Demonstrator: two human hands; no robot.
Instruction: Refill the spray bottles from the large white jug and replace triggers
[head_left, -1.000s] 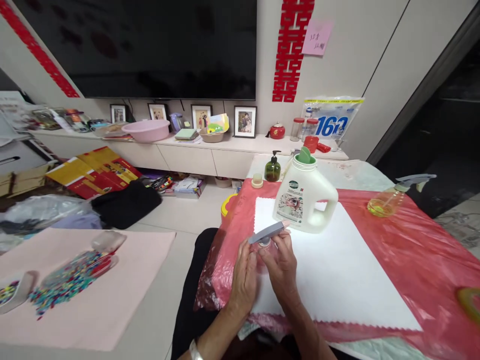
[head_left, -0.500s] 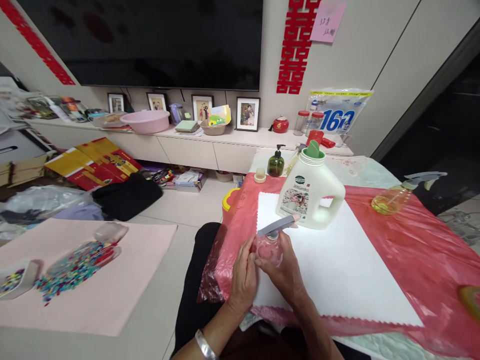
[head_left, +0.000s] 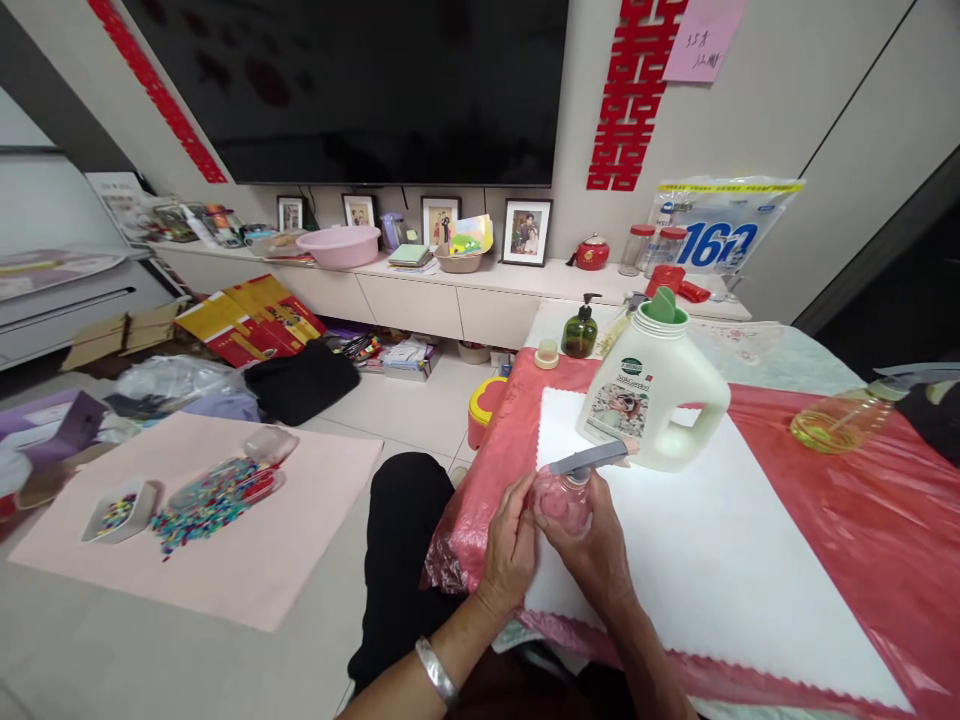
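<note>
A small clear spray bottle (head_left: 564,500) with a grey trigger head (head_left: 587,459) stands upright at the near left edge of a white cloth (head_left: 697,560). My left hand (head_left: 509,553) wraps its left side with curled fingers. My right hand (head_left: 596,555) grips its right side and front. Just behind the bottle stands a large white detergent jug (head_left: 651,398) with a green cap, apart from my hands.
A red plastic sheet (head_left: 862,520) covers the table under the cloth. A second spray bottle with yellow liquid (head_left: 840,420) lies at the right. A green pump bottle (head_left: 580,333) stands behind. On the floor to the left, a pink mat (head_left: 247,560) holds scattered coloured beads (head_left: 206,497).
My view has swung left and down, so everything sits further right in frame. Both hands stay closed on the small spray bottle at the same spot on the cloth.
</note>
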